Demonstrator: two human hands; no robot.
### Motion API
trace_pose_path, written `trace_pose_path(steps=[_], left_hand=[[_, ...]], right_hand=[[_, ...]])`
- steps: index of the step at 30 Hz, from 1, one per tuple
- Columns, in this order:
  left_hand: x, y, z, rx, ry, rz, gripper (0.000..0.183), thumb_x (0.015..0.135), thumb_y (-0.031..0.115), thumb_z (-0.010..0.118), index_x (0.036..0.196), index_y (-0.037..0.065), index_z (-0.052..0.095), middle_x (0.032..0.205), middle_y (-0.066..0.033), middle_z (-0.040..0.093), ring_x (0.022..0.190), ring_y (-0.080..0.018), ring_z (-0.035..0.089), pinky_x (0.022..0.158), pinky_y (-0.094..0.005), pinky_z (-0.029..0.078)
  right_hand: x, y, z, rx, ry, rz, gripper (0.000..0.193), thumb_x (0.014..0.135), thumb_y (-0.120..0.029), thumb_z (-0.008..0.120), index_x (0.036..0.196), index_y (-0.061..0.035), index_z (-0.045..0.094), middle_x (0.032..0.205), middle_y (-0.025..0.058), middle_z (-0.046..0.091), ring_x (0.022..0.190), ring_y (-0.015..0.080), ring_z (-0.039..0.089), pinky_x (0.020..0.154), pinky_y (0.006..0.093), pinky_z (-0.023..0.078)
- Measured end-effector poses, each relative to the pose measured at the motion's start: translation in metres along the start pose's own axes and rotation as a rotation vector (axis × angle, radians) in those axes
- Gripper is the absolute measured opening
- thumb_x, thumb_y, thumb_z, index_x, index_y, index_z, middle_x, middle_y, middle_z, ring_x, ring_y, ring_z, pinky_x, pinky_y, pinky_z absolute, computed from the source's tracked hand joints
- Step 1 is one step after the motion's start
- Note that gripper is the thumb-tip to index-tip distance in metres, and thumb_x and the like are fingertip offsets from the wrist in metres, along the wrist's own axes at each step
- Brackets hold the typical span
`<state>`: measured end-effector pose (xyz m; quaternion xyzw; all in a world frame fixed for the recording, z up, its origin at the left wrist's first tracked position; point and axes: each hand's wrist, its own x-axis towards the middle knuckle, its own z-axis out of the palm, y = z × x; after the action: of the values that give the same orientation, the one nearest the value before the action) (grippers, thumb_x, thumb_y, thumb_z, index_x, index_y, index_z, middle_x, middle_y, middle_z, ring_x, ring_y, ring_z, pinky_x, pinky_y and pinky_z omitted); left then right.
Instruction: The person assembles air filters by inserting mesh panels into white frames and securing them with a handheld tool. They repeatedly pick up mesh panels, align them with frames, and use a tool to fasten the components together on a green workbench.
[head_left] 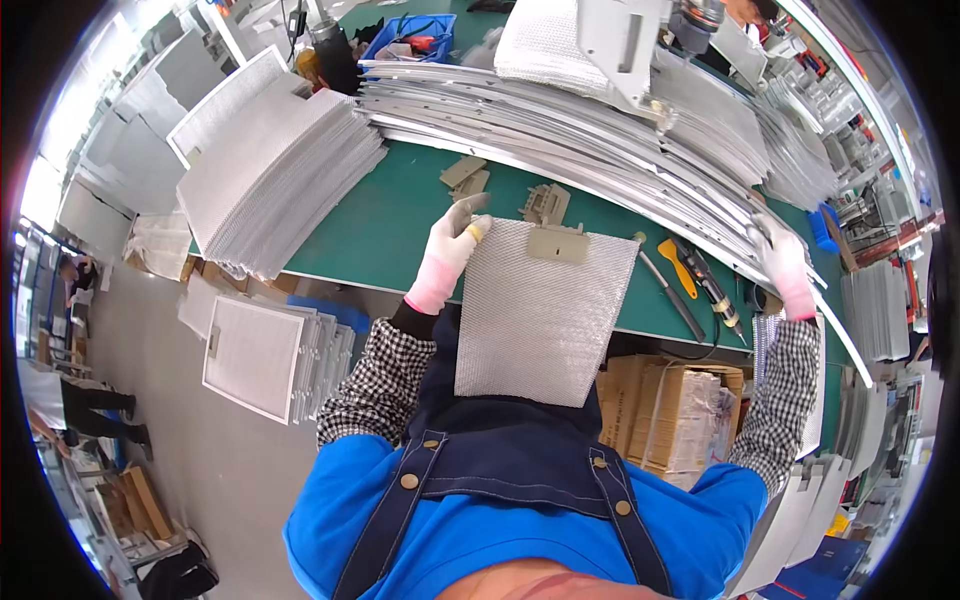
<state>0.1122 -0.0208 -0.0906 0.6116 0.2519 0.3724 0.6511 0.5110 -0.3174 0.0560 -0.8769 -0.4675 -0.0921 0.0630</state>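
Observation:
My left hand (pixel 456 252), in a white and pink glove with grey fingertips, pinches the upper left corner of a silver mesh panel (pixel 535 320). The panel hangs over the table's front edge against my apron. A beige plastic latch piece (pixel 558 244) sits at its top edge. Far to the right, my gloved right hand (pixel 782 258) closes on the end of a long white metal strip (pixel 735 262) at the near side of a strip bundle. Beyond the panel lie more beige plastic pieces (pixel 546 204).
A mesh sheet stack (pixel 290 180) stands left on the green table (pixel 400 215). Right of the panel lie a hammer (pixel 672 290), a yellow scraper (pixel 677 267) and a power screwdriver (pixel 712 292). Framed panels (pixel 255 355) lean below left; a cardboard box (pixel 650 410) stands under the table.

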Motion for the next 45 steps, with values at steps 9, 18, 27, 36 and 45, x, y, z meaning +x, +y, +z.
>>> trace_pose_path(steps=[9,18,27,36,45], left_hand=[[-0.005,0.003,0.001,-0.021,-0.098,-0.071,0.032,0.103,0.024,0.056,0.116,-0.003,0.068,0.098,-0.0021,0.069,0.089,-0.0074,0.060,0.083,-0.0234,0.048],[-0.025,0.027,0.008,-0.097,-0.118,-0.058,0.034,0.103,0.025,0.057,0.113,-0.004,0.070,0.096,-0.0039,0.070,0.086,-0.0080,0.061,0.080,-0.0233,0.048],[-0.026,0.025,0.008,0.050,0.104,-0.082,0.029,0.096,0.019,0.072,0.112,-0.005,0.070,0.090,0.0010,0.070,0.080,-0.0032,0.054,0.072,-0.0212,0.045],[-0.028,0.011,0.003,-0.233,0.191,-0.027,0.027,0.089,0.012,0.078,0.111,-0.002,0.072,0.100,-0.0030,0.072,0.088,-0.0082,0.061,0.081,-0.0240,0.048],[-0.024,0.024,0.005,-0.257,-0.061,-0.107,0.048,0.084,0.014,0.082,0.126,-0.001,0.064,0.113,-0.0050,0.068,0.099,-0.0114,0.062,0.090,-0.0258,0.049]], right_hand=[[-0.120,0.047,-0.055,-0.560,0.669,-0.503,0.046,0.079,-0.002,0.078,0.121,-0.0130,0.061,0.096,0.0054,0.063,0.094,0.0270,0.063,0.081,0.0425,0.052],[-0.085,-0.080,-0.033,0.000,0.100,-0.261,0.021,0.093,-0.015,0.063,0.111,-0.0095,0.070,0.086,0.0147,0.069,0.078,0.0348,0.068,0.069,0.0413,0.053],[0.052,-0.280,0.052,0.548,-0.170,-0.828,0.022,0.094,-0.031,0.064,0.103,-0.0115,0.067,0.094,0.0080,0.061,0.083,0.0281,0.066,0.070,0.0389,0.055],[0.064,-0.268,0.059,0.542,-0.426,-0.834,0.025,0.093,-0.027,0.065,0.106,-0.0058,0.066,0.094,0.0127,0.062,0.084,0.0295,0.065,0.076,0.0398,0.052],[0.040,-0.256,0.053,0.737,-0.663,-0.670,0.029,0.090,-0.021,0.071,0.108,0.0004,0.062,0.091,0.0146,0.063,0.086,0.0253,0.064,0.077,0.0361,0.050]])
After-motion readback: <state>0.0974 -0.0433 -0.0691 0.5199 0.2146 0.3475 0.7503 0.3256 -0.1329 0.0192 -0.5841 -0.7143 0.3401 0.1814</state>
